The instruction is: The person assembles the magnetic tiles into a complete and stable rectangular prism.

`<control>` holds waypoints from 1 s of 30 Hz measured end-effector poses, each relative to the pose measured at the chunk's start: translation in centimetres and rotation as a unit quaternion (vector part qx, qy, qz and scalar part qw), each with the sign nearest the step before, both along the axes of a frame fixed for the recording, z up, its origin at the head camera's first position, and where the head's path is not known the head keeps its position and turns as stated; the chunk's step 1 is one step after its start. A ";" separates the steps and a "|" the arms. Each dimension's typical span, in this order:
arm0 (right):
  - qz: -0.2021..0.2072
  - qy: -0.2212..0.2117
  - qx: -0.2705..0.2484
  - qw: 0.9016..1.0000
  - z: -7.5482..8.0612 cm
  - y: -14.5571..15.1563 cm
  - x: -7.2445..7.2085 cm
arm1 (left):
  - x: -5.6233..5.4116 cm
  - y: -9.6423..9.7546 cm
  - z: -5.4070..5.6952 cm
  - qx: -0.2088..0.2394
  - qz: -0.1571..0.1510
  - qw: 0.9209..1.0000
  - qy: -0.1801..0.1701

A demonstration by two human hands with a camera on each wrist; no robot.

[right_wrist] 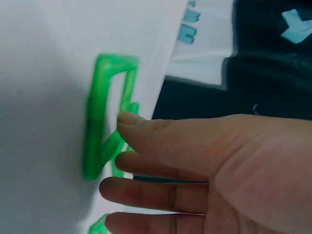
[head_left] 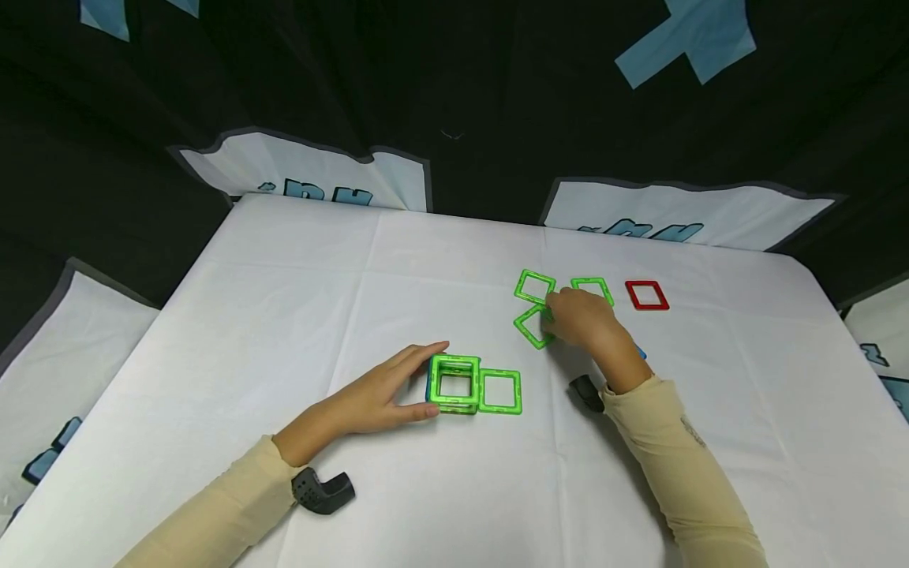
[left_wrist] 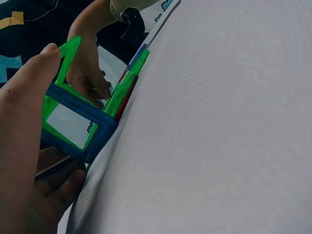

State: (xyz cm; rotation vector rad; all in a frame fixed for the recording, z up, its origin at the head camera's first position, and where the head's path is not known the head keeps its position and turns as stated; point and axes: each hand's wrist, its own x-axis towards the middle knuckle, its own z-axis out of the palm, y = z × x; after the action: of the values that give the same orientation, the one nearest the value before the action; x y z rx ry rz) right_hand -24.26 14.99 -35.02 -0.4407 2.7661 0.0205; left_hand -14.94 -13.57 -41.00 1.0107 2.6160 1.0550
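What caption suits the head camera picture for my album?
Left hand at a green-topped box; right hand at green square frames.

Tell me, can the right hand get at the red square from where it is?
Probably yes: the red square lies flat with nothing on it, to the right of the right hand. The green square nearest it also lies flat, so it shouldn't block the way.

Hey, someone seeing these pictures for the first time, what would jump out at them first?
Probably the bright green-and-blue box of square frames, at the left hand near the middle of the white tabletop. Next, perhaps the red frame, lying apart to the right of the loose green frames by the right hand.
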 end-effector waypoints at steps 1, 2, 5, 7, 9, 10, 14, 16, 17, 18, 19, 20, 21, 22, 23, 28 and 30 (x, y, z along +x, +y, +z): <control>-0.008 -0.002 0.008 1.000 -0.2 0.1 -0.2 | 0.0 0.0 0.0 0.001 -0.001 1.000 0.000; -0.015 -0.004 0.014 1.000 -0.3 0.2 -0.3 | 0.0 0.0 0.0 0.001 -0.002 1.000 0.000; -0.029 -0.015 0.014 0.999 -0.6 0.4 -0.6 | -0.1 0.0 0.1 0.003 -0.002 1.000 -0.001; -0.031 -0.018 0.011 0.999 -0.6 0.5 -0.8 | -0.1 0.0 0.1 0.004 -0.004 1.000 -0.002; -0.032 -0.022 0.009 0.999 -0.6 0.6 -0.8 | -0.1 -0.1 0.1 0.006 -0.007 1.000 -0.004; -0.031 -0.025 0.008 0.999 -0.6 0.7 -0.9 | -0.1 -0.1 0.1 0.007 -0.008 1.000 -0.005; -0.028 -0.030 -0.010 0.999 -0.3 0.7 -0.7 | -0.1 -0.1 0.1 0.012 -0.014 1.000 -0.010; -0.021 -0.023 -0.029 0.999 0.2 0.7 -0.4 | 0.0 -0.1 0.1 0.012 -0.014 1.000 -0.010; -0.015 -0.016 -0.040 0.999 0.6 0.6 -0.2 | 0.0 -0.1 0.1 0.012 -0.013 1.000 -0.008; -0.009 -0.010 -0.051 0.999 1.0 0.6 0.1 | 0.0 -0.1 0.1 0.011 -0.012 1.000 -0.007; 0.000 0.000 -0.065 0.998 1.5 0.5 0.5 | 0.0 0.0 0.1 0.010 -0.011 1.000 -0.005; 0.012 0.010 -0.078 0.997 2.0 0.3 1.0 | -0.1 0.0 0.1 0.009 -0.011 1.000 -0.004; 0.026 0.020 -0.091 0.995 2.6 0.1 1.5 | -0.1 0.0 0.1 0.009 -0.010 1.000 -0.003; 0.041 0.030 -0.103 0.993 3.1 -0.1 2.1 | -0.1 0.0 0.1 0.008 -0.009 1.000 -0.003; 0.058 0.041 -0.117 0.991 3.6 -0.4 2.7 | -0.1 0.0 0.1 0.008 -0.009 1.000 -0.004; 0.182 0.103 -0.179 0.961 5.0 -2.0 6.0 | -0.2 0.0 0.1 0.012 -0.006 1.000 -0.012; 0.223 0.122 -0.191 0.948 5.2 -2.7 7.2 | -0.2 0.0 0.1 0.018 -0.008 1.000 -0.014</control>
State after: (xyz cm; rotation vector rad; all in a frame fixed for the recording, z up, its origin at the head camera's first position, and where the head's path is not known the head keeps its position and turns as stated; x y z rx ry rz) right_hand -17.06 12.28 -29.85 -1.2344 2.8394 -0.3828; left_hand -15.12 -13.54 -40.88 1.0133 2.5715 1.1079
